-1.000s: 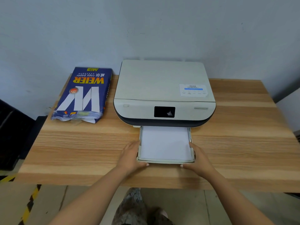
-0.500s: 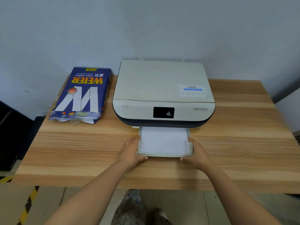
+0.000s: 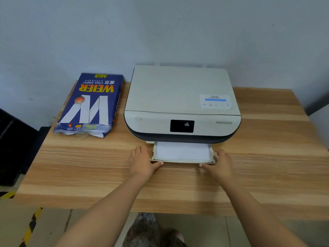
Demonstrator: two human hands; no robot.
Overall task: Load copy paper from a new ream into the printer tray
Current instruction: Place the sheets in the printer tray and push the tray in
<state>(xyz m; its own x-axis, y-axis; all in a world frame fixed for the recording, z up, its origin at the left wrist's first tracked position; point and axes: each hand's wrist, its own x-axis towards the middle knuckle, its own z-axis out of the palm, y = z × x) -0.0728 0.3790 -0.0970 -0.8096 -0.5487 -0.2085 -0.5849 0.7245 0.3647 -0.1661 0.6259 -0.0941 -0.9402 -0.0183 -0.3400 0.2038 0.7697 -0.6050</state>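
Observation:
A beige printer (image 3: 179, 97) with a dark front band stands at the back of the wooden table (image 3: 89, 166). Its paper tray (image 3: 183, 160) sticks out a short way at the front, with white paper (image 3: 183, 151) lying flat in it. My left hand (image 3: 142, 162) grips the tray's front left corner, thumb on the front edge. My right hand (image 3: 219, 162) grips the front right corner the same way. The blue ream of copy paper (image 3: 90, 104) lies to the left of the printer, its near end torn open.
A grey wall runs behind the table. Something dark (image 3: 10, 148) stands off the table's left edge. Yellow-black floor tape (image 3: 32, 223) shows at lower left. The table's right half (image 3: 276, 157) is bare wood.
Both hands have pushed the tray further into the printer. Less of the tray and paper shows now than a second ago.

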